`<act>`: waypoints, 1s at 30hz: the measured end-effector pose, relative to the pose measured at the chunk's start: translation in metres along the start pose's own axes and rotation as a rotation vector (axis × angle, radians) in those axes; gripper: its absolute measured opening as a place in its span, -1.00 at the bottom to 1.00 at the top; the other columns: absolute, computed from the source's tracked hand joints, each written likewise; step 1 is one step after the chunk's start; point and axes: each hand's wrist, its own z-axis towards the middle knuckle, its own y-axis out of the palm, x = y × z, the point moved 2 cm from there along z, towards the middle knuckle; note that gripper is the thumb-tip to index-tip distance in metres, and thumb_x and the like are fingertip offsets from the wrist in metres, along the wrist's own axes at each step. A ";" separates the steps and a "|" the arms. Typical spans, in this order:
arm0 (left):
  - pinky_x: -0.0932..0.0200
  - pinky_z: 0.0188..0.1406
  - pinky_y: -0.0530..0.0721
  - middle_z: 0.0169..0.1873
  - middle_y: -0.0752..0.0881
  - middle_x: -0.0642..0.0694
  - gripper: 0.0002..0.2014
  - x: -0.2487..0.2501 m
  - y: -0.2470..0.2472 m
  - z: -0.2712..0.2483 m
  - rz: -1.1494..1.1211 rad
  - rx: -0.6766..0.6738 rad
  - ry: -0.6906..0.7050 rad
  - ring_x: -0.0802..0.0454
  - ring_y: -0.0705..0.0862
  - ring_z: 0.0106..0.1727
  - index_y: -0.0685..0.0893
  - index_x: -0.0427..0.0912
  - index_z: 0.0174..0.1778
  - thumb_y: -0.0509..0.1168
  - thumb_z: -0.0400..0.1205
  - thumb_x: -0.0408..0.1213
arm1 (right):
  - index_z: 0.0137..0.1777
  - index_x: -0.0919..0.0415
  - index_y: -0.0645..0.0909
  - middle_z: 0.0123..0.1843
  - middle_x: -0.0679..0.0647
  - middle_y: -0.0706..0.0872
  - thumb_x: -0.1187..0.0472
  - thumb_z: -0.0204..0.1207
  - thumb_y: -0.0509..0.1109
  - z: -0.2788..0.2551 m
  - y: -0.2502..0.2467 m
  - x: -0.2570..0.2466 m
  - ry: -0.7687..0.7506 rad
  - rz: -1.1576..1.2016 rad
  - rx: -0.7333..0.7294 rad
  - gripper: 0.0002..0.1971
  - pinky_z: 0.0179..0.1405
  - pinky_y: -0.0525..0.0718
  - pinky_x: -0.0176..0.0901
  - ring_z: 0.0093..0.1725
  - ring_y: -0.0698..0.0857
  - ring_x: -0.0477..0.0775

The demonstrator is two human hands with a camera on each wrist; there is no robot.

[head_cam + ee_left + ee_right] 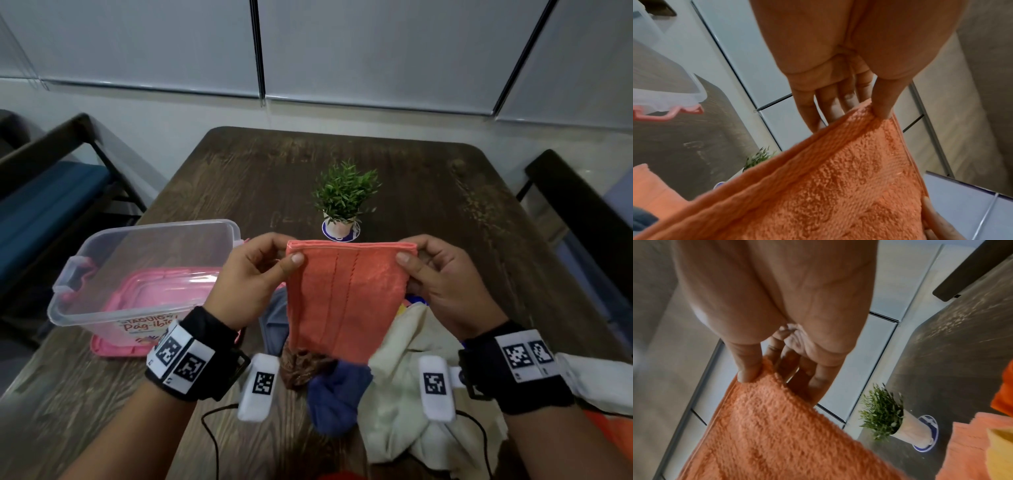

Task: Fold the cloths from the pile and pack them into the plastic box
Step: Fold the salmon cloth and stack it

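An orange terry cloth (342, 294) hangs in the air above the table, held by its two top corners. My left hand (253, 274) pinches the left corner between thumb and fingers, and my right hand (435, 274) pinches the right corner. The wrist views show each thumb pressed on the orange cloth (838, 186) (777, 426). Below it lies the pile of cloths (397, 387): cream, blue, brown and grey pieces. The clear plastic box (113, 274) stands at the left, with a pink lid under it.
A small potted plant (344, 202) stands on a blue coaster just behind the orange cloth. Dark chairs flank the wooden table (445, 192) on both sides. A black cable (212, 442) trails near the front edge. More orange fabric (609, 435) lies at the right front.
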 end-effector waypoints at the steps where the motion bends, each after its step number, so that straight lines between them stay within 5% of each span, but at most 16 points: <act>1: 0.33 -0.25 0.65 -0.29 0.78 0.03 -0.91 0.004 -0.001 0.001 -0.005 -0.006 0.021 0.18 0.72 -0.26 0.70 -0.28 -0.07 0.36 0.55 -0.36 | -0.12 -0.01 0.81 -0.22 0.06 0.81 0.13 0.41 0.47 -0.001 0.001 -0.005 -0.011 0.012 -0.019 -0.89 -0.26 0.78 -0.16 -0.25 0.76 -0.04; 5: 0.17 -0.14 0.72 -0.22 0.76 -0.09 -0.93 -0.008 -0.004 -0.008 -0.052 -0.022 -0.009 0.04 0.71 -0.17 0.71 -0.29 -0.07 0.37 0.59 -0.37 | 0.00 0.20 0.72 -0.29 0.00 0.77 0.23 0.49 0.38 -0.009 0.001 -0.003 0.003 -0.001 -0.069 -0.85 -0.34 0.72 -0.25 -0.31 0.73 -0.11; 8: 0.25 -0.25 0.61 -0.34 0.66 0.00 -0.94 -0.059 0.001 -0.033 -0.104 -0.070 -0.238 0.11 0.59 -0.26 0.68 -0.17 -0.19 0.40 0.58 -0.30 | 0.06 0.36 0.62 -0.23 0.04 0.79 0.22 0.56 0.39 -0.023 -0.003 0.038 0.196 0.001 -0.135 -0.80 -0.30 0.72 -0.21 -0.23 0.75 -0.05; 10: 0.15 -0.22 0.58 -0.34 0.60 -0.07 -0.73 -0.103 0.004 -0.061 -0.113 -0.118 -0.479 0.01 0.53 -0.24 0.64 -0.25 -0.14 0.47 0.50 -0.10 | 0.10 0.38 0.59 -0.16 0.07 0.78 0.22 0.65 0.39 -0.039 -0.005 0.074 0.376 -0.037 -0.205 -0.80 -0.26 0.72 -0.16 -0.16 0.74 0.03; 13: 0.04 -0.11 0.51 -0.27 0.56 -0.19 -0.27 -0.156 0.005 -0.108 -0.033 -0.286 -0.680 -0.05 0.51 -0.18 0.57 -0.43 -0.10 0.54 0.31 0.25 | 0.05 0.14 0.61 -0.12 -0.10 0.82 0.26 0.74 0.28 -0.070 -0.014 0.130 0.515 -0.206 -0.353 -0.92 -0.08 0.70 -0.19 -0.06 0.76 -0.15; 14: 0.07 -0.14 0.49 -0.31 0.56 -0.14 -0.32 -0.166 0.006 -0.121 -0.007 -0.344 -0.699 -0.02 0.50 -0.21 0.58 -0.34 -0.15 0.52 0.31 0.29 | 0.03 0.06 0.60 -0.08 -0.10 0.81 0.13 0.71 0.33 -0.080 -0.017 0.144 0.549 -0.260 -0.406 -0.94 0.00 0.70 -0.10 -0.03 0.76 -0.14; 16: 0.11 -0.20 0.47 -0.34 0.57 -0.07 -0.43 -0.180 0.005 -0.139 0.056 -0.416 -0.755 0.01 0.50 -0.26 0.61 -0.17 -0.19 0.51 0.32 0.30 | -0.01 0.05 0.58 -0.10 0.00 0.76 -0.30 0.47 0.46 -0.095 -0.026 0.167 0.655 -0.340 -0.446 -0.58 -0.07 0.66 0.08 -0.10 0.72 0.02; 18: 0.12 -0.23 0.48 -0.36 0.60 -0.06 -0.53 -0.180 0.005 -0.144 0.119 -0.452 -0.793 0.00 0.53 -0.29 0.63 -0.15 -0.15 0.50 0.40 0.22 | 0.09 0.10 0.57 -0.04 0.18 0.77 -0.49 0.26 0.47 -0.103 -0.032 0.180 0.733 -0.363 -0.450 -0.31 -0.13 0.66 0.17 -0.10 0.73 0.23; 21: 0.21 -0.36 0.53 -0.47 0.61 0.06 -0.82 -0.173 0.009 -0.130 0.164 -0.469 -0.767 0.11 0.56 -0.40 0.60 -0.17 -0.18 0.42 0.60 -0.16 | 0.28 0.16 0.58 0.15 0.24 0.79 -0.18 0.55 0.44 -0.101 -0.031 0.174 0.747 -0.345 -0.422 -0.53 0.01 0.74 0.25 0.09 0.80 0.29; 24: 0.24 -0.40 0.54 -0.46 0.59 0.05 -0.87 -0.172 0.013 -0.107 0.231 -0.391 -0.707 0.14 0.55 -0.41 0.60 -0.15 -0.21 0.40 0.63 -0.28 | 0.23 0.20 0.62 0.09 0.16 0.83 0.22 0.68 0.38 -0.090 -0.036 0.172 0.717 -0.350 -0.376 -0.82 -0.08 0.81 0.15 0.07 0.83 0.19; 27: 0.18 -0.40 0.60 -0.44 0.62 0.02 -0.86 -0.181 0.016 -0.080 0.280 -0.282 -0.704 0.13 0.58 -0.44 0.61 -0.13 -0.22 0.43 0.61 -0.28 | 0.08 0.28 0.65 -0.05 0.18 0.84 0.28 0.62 0.43 -0.071 -0.042 0.175 0.648 -0.464 -0.244 -0.90 -0.04 0.81 0.29 -0.03 0.83 0.26; 30: 0.21 -0.26 0.62 -0.35 0.69 0.07 -0.85 -0.191 0.021 -0.052 0.466 -0.230 -0.641 0.20 0.63 -0.40 0.62 -0.01 -0.26 0.44 0.59 -0.18 | -0.13 0.17 0.68 -0.20 0.12 0.81 0.23 0.56 0.48 -0.047 -0.046 0.178 0.544 -0.717 -0.145 -0.94 -0.05 0.78 0.15 -0.15 0.80 0.16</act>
